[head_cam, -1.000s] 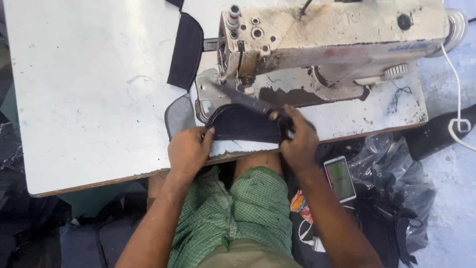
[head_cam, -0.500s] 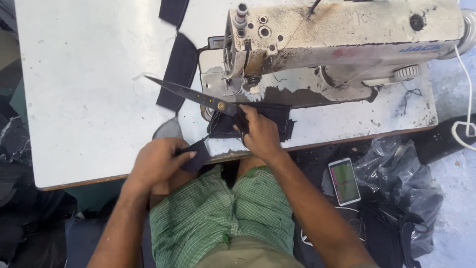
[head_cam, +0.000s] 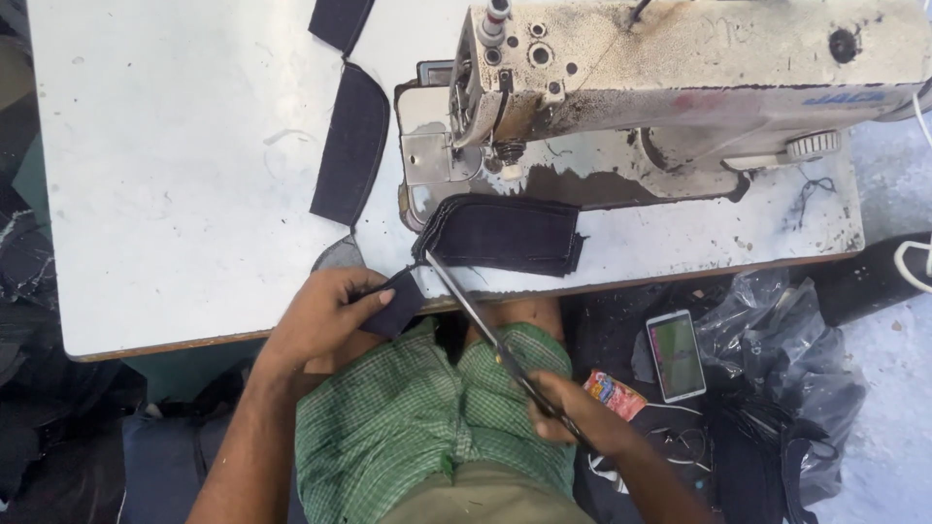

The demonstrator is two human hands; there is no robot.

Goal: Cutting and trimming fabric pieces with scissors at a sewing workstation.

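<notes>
My left hand [head_cam: 325,315] grips a small dark fabric piece [head_cam: 400,303] at the table's front edge. Over my lap, my right hand [head_cam: 573,417] holds long scissors [head_cam: 476,320] by the handles. Their blades point up and left, with the tips at the near left corner of a folded dark fabric piece [head_cam: 505,235]. That piece lies flat on the table in front of the worn sewing machine [head_cam: 680,68], just below its needle area [head_cam: 505,155].
More dark fabric pieces [head_cam: 351,141] trail across the white table [head_cam: 165,175] to the left of the machine. On the floor to my right lie a phone [head_cam: 676,354], a small red packet [head_cam: 614,393] and black plastic bags [head_cam: 786,369].
My right hand has pulled the scissors back from the table toward my lap. The left hand has taken hold of the small dark piece at the table edge. The folded piece now lies free on the table.
</notes>
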